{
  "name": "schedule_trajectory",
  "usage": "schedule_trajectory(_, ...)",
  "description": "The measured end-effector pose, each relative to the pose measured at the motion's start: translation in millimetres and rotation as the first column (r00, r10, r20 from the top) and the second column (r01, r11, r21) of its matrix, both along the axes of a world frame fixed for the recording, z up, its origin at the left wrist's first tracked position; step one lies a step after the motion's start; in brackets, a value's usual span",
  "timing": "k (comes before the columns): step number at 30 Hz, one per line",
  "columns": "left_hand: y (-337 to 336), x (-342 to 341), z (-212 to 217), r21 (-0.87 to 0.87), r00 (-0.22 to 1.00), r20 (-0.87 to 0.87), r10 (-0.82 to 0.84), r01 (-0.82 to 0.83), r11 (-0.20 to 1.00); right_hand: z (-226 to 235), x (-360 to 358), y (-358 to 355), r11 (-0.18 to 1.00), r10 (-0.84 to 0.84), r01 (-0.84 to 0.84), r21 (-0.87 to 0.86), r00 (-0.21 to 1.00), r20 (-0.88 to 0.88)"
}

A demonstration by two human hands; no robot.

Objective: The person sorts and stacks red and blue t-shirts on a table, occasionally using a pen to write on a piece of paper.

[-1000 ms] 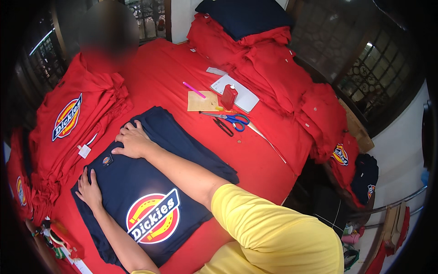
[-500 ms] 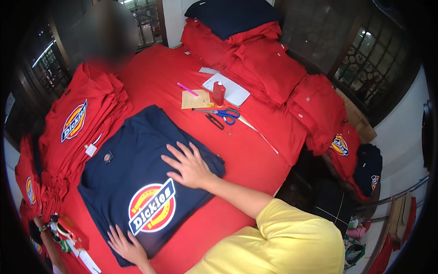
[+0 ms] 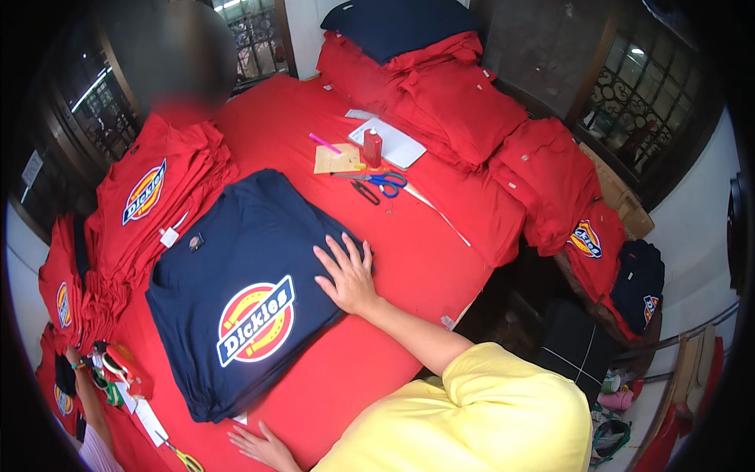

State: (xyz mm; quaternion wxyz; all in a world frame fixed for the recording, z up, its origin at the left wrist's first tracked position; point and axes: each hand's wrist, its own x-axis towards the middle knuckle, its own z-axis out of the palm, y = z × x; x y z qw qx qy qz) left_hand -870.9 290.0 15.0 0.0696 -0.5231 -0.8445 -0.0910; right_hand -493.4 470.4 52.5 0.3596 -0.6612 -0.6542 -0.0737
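A navy T-shirt (image 3: 236, 236) with a round red and yellow emblem (image 3: 255, 322) lies folded on the red-covered table (image 3: 377, 346). It looks thick, perhaps a stack of several shirts. My right hand (image 3: 350, 279) rests on the shirt's right edge, fingers spread, holding nothing. Just below the shirt's near end, my left hand (image 3: 266, 448) lies on the red cloth with fingers stretched out. It is apart from the navy shirt. A small white corner (image 3: 242, 419) peeks out from under the shirt's near edge.
Left stands a pile of red T-shirts (image 3: 141, 197). Beyond the navy shirt lie blue-handled scissors (image 3: 385, 183), thread snips (image 3: 364, 192), a red bottle (image 3: 373, 148), a notepad (image 3: 397, 143) and a pink pen (image 3: 324, 143). A tape dispenser (image 3: 130, 370), yellow-handled scissors (image 3: 185, 460) and another person's arm (image 3: 90, 397) are lower left.
My left hand has come off the navy shirt onto the red cloth. My right hand has slid toward the shirt's right edge. Yellow-handled scissors have come into view.
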Motion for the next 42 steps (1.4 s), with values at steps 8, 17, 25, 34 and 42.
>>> schedule_trajectory(8, 51, -10, 6, -0.168, 0.996, 0.086, 0.000, 0.014, 0.986, -4, -6, -1, 0.999, 0.008, -0.007, 0.050, 1.000, -0.025)
schedule_trajectory(17, 72, -26, 15, -0.315, 0.997, 0.052, -0.061, 0.074, 0.946, -7, 0, -1, 0.999, -0.004, 0.005, 0.044, 1.000, -0.008)
schedule_trajectory(25, -26, -67, 49, -0.248, 0.997, 0.039, -0.072, 0.079, 0.966, -10, -4, 2, 0.997, 0.035, -0.035, 0.069, 0.999, 0.002)
schedule_trajectory(34, -2, -60, 54, -0.231, 0.865, 0.387, 0.321, -0.246, 0.941, -14, 2, 2, 0.996, -0.015, 0.007, 0.083, 0.995, 0.095)
schedule_trajectory(42, -23, -69, 67, -0.283, 0.746, 0.443, 0.497, -0.409, 0.867, -24, 3, 3, 0.999, 0.011, -0.014, 0.034, 0.996, 0.086)
